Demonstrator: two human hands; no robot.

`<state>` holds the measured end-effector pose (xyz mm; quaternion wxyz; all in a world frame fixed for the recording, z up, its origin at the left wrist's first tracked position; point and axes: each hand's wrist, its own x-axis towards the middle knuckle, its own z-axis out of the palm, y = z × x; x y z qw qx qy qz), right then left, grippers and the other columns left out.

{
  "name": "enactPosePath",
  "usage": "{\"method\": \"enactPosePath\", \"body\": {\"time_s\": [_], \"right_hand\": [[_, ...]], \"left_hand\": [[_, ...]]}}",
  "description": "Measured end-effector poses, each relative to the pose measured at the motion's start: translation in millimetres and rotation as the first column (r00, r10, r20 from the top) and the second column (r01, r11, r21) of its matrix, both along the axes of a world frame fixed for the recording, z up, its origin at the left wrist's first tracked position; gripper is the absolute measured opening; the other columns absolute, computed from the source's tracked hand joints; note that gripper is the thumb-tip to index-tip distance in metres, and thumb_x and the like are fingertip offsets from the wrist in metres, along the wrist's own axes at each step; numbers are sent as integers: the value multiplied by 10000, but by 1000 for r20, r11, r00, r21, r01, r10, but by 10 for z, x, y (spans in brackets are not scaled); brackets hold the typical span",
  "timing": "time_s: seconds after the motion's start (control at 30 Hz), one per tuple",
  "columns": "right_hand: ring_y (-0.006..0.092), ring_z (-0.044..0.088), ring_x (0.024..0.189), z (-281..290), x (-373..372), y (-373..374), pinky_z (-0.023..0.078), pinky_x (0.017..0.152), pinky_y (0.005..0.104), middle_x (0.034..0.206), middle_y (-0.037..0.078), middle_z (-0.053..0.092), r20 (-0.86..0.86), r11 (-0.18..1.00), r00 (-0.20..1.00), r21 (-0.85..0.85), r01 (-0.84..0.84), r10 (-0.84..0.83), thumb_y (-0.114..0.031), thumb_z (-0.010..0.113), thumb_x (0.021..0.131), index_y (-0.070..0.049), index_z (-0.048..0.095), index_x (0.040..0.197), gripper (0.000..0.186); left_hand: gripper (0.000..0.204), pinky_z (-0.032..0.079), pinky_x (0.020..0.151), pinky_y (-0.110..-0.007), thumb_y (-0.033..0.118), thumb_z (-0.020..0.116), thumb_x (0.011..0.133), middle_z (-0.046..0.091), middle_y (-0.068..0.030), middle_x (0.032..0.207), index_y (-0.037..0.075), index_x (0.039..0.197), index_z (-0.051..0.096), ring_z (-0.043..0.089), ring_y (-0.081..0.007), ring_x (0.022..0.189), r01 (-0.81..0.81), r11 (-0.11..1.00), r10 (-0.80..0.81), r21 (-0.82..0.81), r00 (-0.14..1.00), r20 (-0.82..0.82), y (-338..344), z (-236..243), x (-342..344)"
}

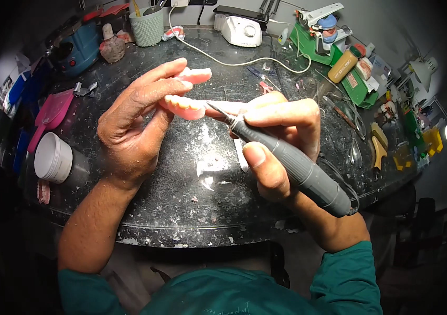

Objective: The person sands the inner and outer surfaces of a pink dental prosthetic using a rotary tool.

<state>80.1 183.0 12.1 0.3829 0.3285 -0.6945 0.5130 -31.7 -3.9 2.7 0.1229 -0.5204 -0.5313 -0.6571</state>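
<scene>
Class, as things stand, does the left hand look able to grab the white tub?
Probably not without first freeing itself: the left hand holds the pink denture, though nothing visible blocks the way to the white tub.

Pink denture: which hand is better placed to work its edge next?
Probably the right hand: it holds the dark handpiece, whose pointed tip is at or near the pink denture. The left hand is busy gripping that denture.

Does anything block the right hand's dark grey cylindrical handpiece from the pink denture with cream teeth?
Nothing visible does. The handpiece in the right hand aims its slim pointed bit at the denture in the left hand, from the denture's right. Whether they touch is unclear.
</scene>
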Motion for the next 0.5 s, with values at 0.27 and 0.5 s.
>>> {"method": "enactPosePath", "body": {"time_s": [0.27,0.5], "right_hand": [[181,559,829,4,5,6,487,753,321,967,167,598,25,998,999,31,46,-47,-124,650,880,-17,478,1147,335],[196,655,924,-18,-8,-42,530,848,325,1072,236,670,16,997,999,-63,-33,34,39,658,845,31,530,1122,305]], "left_hand": [[311,529,995,-369,-175,647,833,676,-219,1250,-9,1084,726,680,-272,1148,-262,965,261,19,948,-182,-17,15,-5],[342,537,991,-374,-205,622,816,671,-227,1254,-26,1090,721,690,-289,1134,-243,970,243,22,957,-156,-9,28,34]]}}
